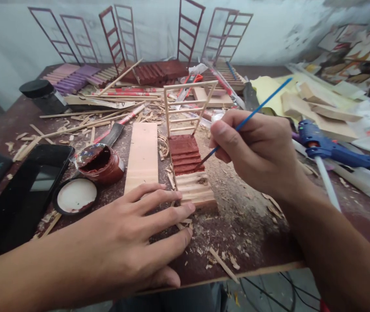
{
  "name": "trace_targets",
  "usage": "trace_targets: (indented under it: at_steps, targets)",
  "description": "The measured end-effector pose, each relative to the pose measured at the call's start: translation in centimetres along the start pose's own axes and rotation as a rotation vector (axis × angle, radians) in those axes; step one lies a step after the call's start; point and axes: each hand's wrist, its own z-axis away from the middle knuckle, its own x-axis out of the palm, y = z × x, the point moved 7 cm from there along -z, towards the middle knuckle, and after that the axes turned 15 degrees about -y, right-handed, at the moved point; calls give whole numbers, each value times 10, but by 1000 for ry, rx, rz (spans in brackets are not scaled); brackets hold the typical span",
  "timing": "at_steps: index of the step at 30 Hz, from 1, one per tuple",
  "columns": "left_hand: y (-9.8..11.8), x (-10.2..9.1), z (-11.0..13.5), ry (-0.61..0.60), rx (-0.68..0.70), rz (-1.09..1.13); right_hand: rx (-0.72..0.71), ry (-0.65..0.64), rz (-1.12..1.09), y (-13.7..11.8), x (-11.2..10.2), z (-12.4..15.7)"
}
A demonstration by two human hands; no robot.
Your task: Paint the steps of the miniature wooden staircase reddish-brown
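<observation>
In front of me lies a small ridged wooden piece (194, 188), its far part coated reddish brown, its near part bare wood. A thin stick ladder frame (186, 106) rises from its far end. My left hand (142, 229) is spread, fingertips resting on the near left corner of the piece. Pinched in my right hand (250, 149) is a paintbrush (264, 103) with a blue handle, its tip touching the painted ridges' right edge. An opened jar of reddish-brown paint (102, 164) stands left, its lid (76, 196) upside down beside it. A plain wooden board (143, 151) lies between.
A blue glue gun (332, 145) lies at right near wood blocks (315, 112). A black phone (30, 186) and a black-lidded jar (43, 95) are at left. Several ladder frames (189, 32) stand along the back wall. Sticks and shavings litter the table (256, 247).
</observation>
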Motion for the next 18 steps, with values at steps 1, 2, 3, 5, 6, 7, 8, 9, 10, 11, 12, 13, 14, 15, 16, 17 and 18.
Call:
trace_targets:
  at_steps: [1,2,3,5,6,7,8,9,10,11,12,13,14,15,16,17,18]
  targets:
    - [0,0,0,-5,-1,-1,6,1,-8,1,0,0]
    - [0,0,0,-6,-1,-1,14,-3,-14,3,1,1]
    - [0,0,0,-10,-3,-2,21,-10,-17,4,2,1]
    - [0,1,1,-15,-4,-1,26,-17,-8,4,3,1]
    - [0,1,1,-20,-5,1,24,-12,5,4,2,1]
    - [-1,1,0,-25,-6,3,21,-2,22,3,2,1]
    - [-1,1,0,-27,-7,4,16,9,36,2,1,1]
    - [-1,1,0,-27,-7,2,14,20,49,1,1,1]
    - [-1,1,0,-24,-7,-1,14,32,60,0,0,1]
    - [-1,1,0,-19,-7,-4,17,43,66,0,-1,1]
    - [-1,1,0,-13,-7,-8,19,53,68,0,-1,1]
    - [-1,0,0,-5,-5,-9,22,59,68,1,-1,1]
    - [-1,0,0,0,-4,-8,26,64,65,1,-1,1]
    - [-1,0,0,3,-4,-7,29,68,60,1,-2,1]
    - [-1,0,0,2,-3,-5,32,72,53,1,-2,1]
    - [-1,0,0,1,-4,-5,35,76,43,1,-2,1]
    - [-1,-1,0,0,-5,-8,40,80,30,2,-2,1]
